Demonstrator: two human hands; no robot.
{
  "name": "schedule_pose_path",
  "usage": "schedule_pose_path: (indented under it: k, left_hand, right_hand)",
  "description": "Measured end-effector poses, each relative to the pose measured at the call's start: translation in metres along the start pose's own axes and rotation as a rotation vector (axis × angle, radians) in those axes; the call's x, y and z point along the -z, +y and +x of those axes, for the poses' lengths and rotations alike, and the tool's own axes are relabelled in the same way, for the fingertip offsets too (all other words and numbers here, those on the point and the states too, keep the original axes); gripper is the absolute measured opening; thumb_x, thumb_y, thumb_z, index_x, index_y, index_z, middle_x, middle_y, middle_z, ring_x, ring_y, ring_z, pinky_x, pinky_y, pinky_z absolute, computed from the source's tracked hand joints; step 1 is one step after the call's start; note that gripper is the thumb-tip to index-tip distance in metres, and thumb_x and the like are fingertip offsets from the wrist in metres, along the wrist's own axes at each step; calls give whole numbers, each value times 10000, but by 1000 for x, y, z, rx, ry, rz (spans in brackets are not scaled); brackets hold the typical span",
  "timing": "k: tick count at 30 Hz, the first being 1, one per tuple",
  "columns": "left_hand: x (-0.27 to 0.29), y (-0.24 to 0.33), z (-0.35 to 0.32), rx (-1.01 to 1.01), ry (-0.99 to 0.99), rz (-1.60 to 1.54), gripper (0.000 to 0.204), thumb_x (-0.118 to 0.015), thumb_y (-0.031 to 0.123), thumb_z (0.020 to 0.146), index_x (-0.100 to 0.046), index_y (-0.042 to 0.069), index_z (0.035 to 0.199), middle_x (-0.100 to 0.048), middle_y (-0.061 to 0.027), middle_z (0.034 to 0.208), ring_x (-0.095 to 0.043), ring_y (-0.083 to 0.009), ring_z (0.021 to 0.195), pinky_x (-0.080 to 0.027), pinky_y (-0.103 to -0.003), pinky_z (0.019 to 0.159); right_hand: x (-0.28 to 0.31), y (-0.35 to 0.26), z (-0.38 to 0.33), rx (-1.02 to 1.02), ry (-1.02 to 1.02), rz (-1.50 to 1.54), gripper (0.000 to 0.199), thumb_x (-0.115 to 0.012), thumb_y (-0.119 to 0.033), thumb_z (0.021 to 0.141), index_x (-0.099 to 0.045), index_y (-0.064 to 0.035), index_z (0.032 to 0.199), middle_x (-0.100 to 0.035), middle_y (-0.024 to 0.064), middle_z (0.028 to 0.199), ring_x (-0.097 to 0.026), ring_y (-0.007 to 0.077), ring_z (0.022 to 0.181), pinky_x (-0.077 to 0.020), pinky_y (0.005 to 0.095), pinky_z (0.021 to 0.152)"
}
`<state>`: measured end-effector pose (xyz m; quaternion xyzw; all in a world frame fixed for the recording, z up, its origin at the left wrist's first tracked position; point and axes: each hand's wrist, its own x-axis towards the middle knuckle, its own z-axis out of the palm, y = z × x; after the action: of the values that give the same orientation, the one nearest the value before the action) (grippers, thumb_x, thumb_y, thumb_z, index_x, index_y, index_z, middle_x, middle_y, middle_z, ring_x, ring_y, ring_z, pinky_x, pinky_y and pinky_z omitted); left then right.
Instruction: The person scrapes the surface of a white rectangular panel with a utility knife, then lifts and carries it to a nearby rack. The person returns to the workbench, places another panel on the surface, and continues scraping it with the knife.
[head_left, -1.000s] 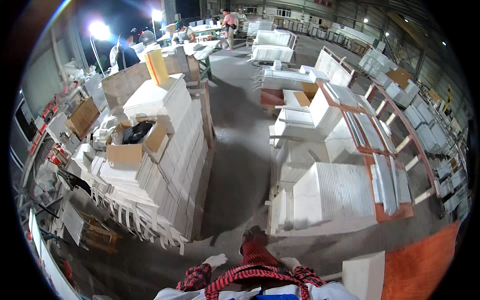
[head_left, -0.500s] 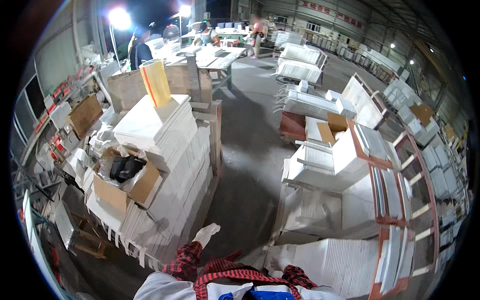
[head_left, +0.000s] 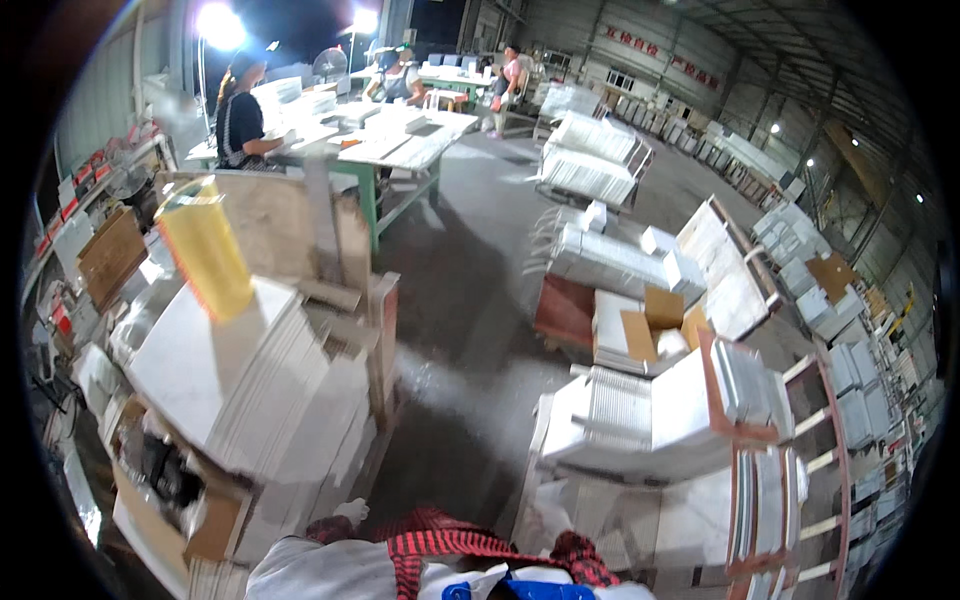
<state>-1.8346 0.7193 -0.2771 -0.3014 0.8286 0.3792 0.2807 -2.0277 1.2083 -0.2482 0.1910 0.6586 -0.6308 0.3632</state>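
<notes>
My left hand (head_left: 351,511), in a pale glove with a red-and-black checked cuff, hangs low beside the left stack of white slabs (head_left: 290,400). It holds nothing that I can see, and its fingers look loosely apart. My right hand (head_left: 552,516) is a pale blur in front of the slabs on the right-hand rack (head_left: 690,515). Whether it touches them I cannot tell, and its fingers are smeared. On the left stack stands a yellow roll (head_left: 212,255). An opened cardboard box (head_left: 215,520) with a black item in plastic sits nearer.
A grey concrete aisle (head_left: 450,320) runs ahead between the stacks. Slab racks (head_left: 600,410), an opened carton (head_left: 650,325) and a slab trolley (head_left: 590,160) line its right side. Beyond a wooden panel (head_left: 270,215), people work around a green-legged table (head_left: 400,150) under bright lamps.
My view has moved forward along the aisle; the yellow roll and left stack now appear nearer and further left. My left hand has dropped back closer to my body.
</notes>
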Motion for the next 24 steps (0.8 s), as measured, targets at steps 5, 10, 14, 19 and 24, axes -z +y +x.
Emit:
schedule_pose_path:
  k: [5,10,14,19,24]
  left_hand:
    - [74,154,147,-334,-54,284,353,-471,366,966,-618,98,1141,-668,-242,1127,-634,-442,1063,-485,-569,860]
    - [98,329,258,-609,21,35,359,-440,355,953,-638,60,1008,-681,-198,979,-643,-356,920,-453,-448,803]
    - [113,397,308,-495,-132,-93,389,-459,399,936,-648,69,1010,-699,-159,980,-625,-317,922,-456,-412,827]
    - [164,345,399,-258,-60,233,395,-478,406,948,-668,63,995,-703,-195,1053,-663,-372,1030,-492,-492,866]
    - [220,360,452,-223,350,72,334,-539,342,945,-655,31,899,-648,-79,775,-627,-266,734,-453,-402,664]
  right_hand:
    - [39,15,29,538,107,-1373,201,-574,-238,926,-662,-57,936,-676,97,846,-675,246,779,-550,374,664]
    - [66,-54,110,22,80,-1189,207,-595,-244,882,-695,-65,907,-692,120,841,-688,273,778,-557,404,672]
    - [83,-134,211,41,32,-1245,212,-611,-248,846,-722,-72,884,-705,138,837,-698,295,777,-562,428,678]
    - [68,-243,365,206,-173,-1357,220,-632,-254,802,-755,-80,855,-721,161,832,-710,323,776,-569,459,686]
    - [123,-399,556,269,-201,-1207,244,-547,-255,911,-704,-138,765,-677,48,670,-642,178,550,-486,371,452]
